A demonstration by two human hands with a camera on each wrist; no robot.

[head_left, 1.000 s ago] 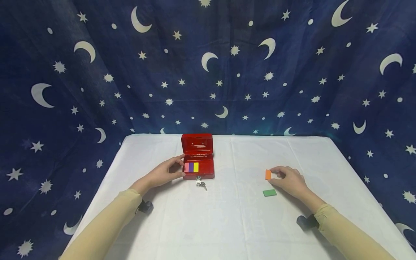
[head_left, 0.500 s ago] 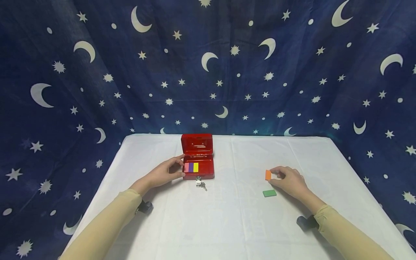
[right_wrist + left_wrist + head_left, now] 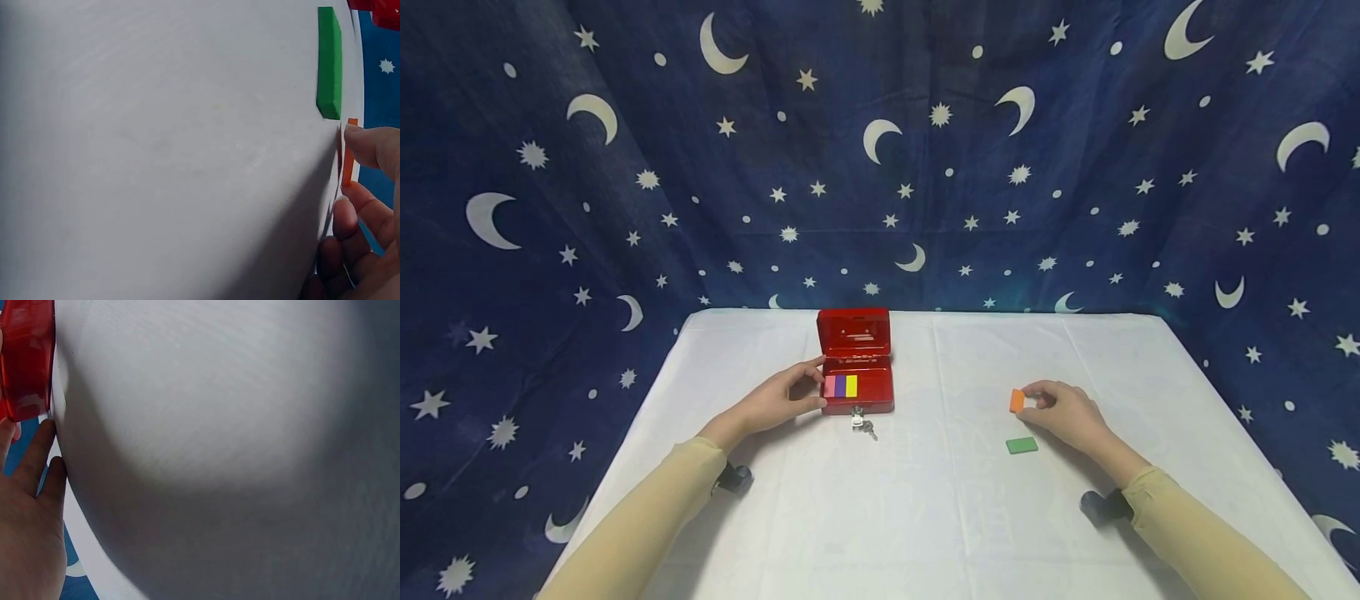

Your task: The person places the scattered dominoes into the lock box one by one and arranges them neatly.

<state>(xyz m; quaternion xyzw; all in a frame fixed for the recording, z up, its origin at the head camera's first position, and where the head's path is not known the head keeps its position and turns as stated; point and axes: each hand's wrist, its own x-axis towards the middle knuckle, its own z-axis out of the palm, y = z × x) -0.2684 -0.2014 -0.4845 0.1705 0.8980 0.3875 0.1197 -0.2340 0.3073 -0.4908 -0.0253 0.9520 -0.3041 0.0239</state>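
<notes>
A red cash box (image 3: 872, 387) stands with its lid (image 3: 853, 332) raised. My left hand (image 3: 778, 398) holds its left end, index finger near the hinge side and thumb at the front corner. Inside, side by side against the left wall, lie a pink block (image 3: 830, 386), a purple block (image 3: 840, 386) and a yellow block (image 3: 852, 386). My right hand (image 3: 1067, 414) pinches a flat orange block (image 3: 1017, 401) between thumb and finger; in the right wrist view the orange block (image 3: 350, 159) appears just over the cloth. A green block (image 3: 1022, 446) lies flat in front of that hand.
A small lock with keys (image 3: 867, 426) hangs at the front of the box. White cloth (image 3: 925, 517) covers the table, and a dark blue curtain (image 3: 925, 275) with moons and stars rises behind it. Each wrist bears a dark camera (image 3: 1101, 507).
My right hand has shifted slightly up and to the left with the orange block, which now tilts a little. The left hand and the box hold their place.
</notes>
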